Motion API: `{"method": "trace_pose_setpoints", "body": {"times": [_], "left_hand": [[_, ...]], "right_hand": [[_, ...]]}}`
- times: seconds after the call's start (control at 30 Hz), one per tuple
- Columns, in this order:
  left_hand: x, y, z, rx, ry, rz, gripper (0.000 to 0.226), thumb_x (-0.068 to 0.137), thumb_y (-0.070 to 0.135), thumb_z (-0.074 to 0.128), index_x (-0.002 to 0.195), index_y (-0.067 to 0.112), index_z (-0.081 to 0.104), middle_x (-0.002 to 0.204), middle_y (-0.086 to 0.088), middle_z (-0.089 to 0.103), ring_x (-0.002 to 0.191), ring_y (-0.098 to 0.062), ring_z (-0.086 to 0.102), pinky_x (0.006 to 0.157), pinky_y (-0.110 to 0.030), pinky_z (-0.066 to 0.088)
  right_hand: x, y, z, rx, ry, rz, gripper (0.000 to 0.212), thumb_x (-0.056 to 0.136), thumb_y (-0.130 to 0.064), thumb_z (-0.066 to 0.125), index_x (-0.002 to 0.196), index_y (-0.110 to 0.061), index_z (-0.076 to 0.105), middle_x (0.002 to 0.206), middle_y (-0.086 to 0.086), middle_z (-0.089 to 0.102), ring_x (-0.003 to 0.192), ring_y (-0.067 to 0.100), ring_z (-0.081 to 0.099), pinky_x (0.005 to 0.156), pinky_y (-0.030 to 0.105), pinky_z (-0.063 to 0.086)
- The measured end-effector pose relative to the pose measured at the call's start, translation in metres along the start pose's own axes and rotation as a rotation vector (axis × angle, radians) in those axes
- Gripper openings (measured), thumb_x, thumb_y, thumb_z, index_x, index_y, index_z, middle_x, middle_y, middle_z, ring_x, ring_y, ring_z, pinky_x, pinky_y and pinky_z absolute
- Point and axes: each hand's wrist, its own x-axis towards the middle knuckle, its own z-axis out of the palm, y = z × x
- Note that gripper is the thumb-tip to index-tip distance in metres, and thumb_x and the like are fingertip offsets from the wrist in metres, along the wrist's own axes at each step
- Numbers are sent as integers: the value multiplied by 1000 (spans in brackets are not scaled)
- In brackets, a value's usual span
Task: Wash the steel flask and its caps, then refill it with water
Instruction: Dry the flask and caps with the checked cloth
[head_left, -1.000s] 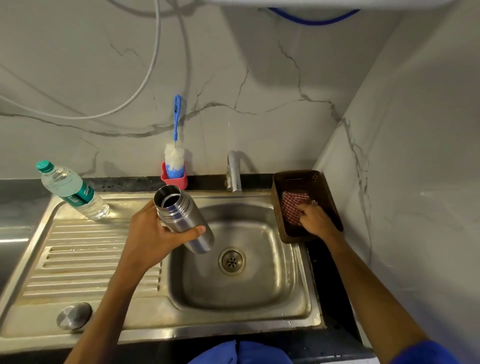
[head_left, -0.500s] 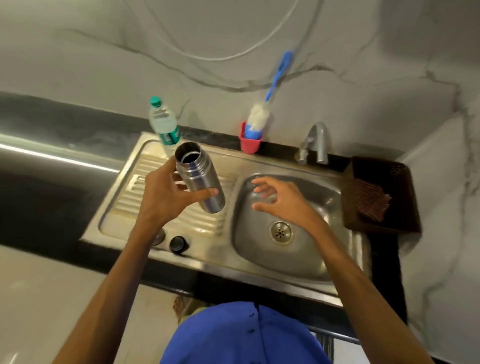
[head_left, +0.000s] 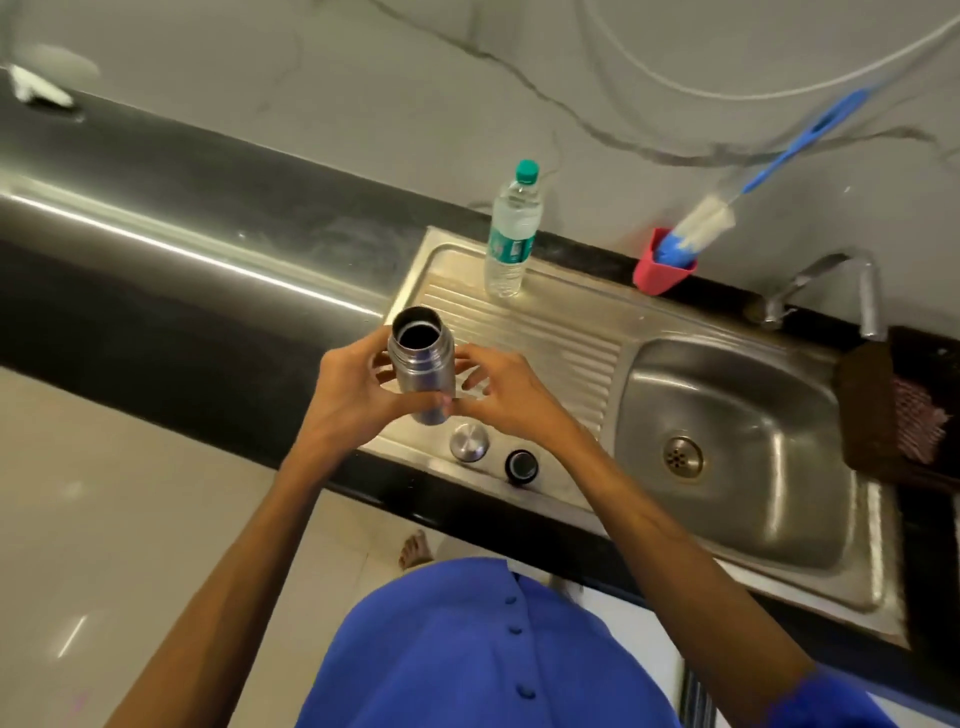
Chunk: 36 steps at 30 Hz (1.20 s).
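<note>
Steel flask (head_left: 422, 364) is held upright w/ its open mouth toward the camera, over the left end of the drainboard (head_left: 561, 332), near the counter's front edge. Left hand (head_left: 353, 395) wraps the flask body from the left, thumb across the front low down, fingers curled behind, so it's grasping the flask. Right hand (head_left: 506, 395) is at the flask's right side, fingers spread and partly bent w/ tips touching or just beside the steel; can't tell if it really grips or just steadies. Below the hands, 2 caps lie on the sink's front rim: a round steel cap (head_left: 469, 441) and just right of it a smaller black inner cap (head_left: 521, 464), close but apart. Plastic water bottle (head_left: 511, 234) w/ green lid stands at the back of the drainboard, well apart from the flask. Red holder (head_left: 662, 273) at the back edge holds a bottle brush (head_left: 701, 223) w/ blue handle leaning toward the wall. Tap (head_left: 867, 291) sits over the basin (head_left: 737, 415), no water seen running. Brown basket (head_left: 867, 410) w/ a checked cloth (head_left: 917, 426) is at the far right. Person's blue shirt (head_left: 467, 649) fills the bottom.
</note>
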Motion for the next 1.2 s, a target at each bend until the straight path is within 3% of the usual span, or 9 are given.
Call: {"method": "trace_pose_setpoints", "body": {"times": [0.07,0.2,0.33,0.5,0.67,1.2], "left_hand": [[2,-22,-14,-22,-29,-1,77,61,32,103,130,23,70,111,11,77,105,-5,73,95,-25,58],[5,-66,-27,-54,-79,-6,73,65,26,101,131,22,68,115,13,76,109,-5,71,97,-28,58],[7,-99,-24,-82,-133,-35,72,68,26,100,132,23,67,119,13,74,113,-2,68,99,-25,56],[7,-121,-15,-129,-175,-44,71,68,25,100,131,24,67,117,16,73,112,2,68,95,-12,51],[10,-133,-11,-158,-202,-43,73,70,27,99,134,22,66,121,16,72,115,2,66,98,-10,49],[6,-141,-6,-118,-202,-99,74,74,34,96,138,35,59,129,21,68,124,1,62,104,-16,46]], "right_hand": [[17,-9,22,-22,8,35,60,77,-37,88,130,-20,65,115,-6,72,88,-8,61,73,8,48],[42,-7,64,-63,-1,104,61,72,-55,80,126,-30,64,113,-11,72,92,4,67,78,34,61],[53,6,96,-135,-21,165,61,67,-66,70,120,-38,62,109,-15,70,91,8,66,74,39,61],[49,14,112,-169,-36,230,48,73,-53,75,116,-34,64,108,-12,70,87,10,66,72,42,61],[49,18,115,-165,-14,273,48,77,-34,86,120,-34,65,110,-11,70,86,10,66,72,41,61],[42,28,123,-143,19,268,61,83,-31,83,137,-38,56,122,-10,69,92,10,66,78,41,61]]}}
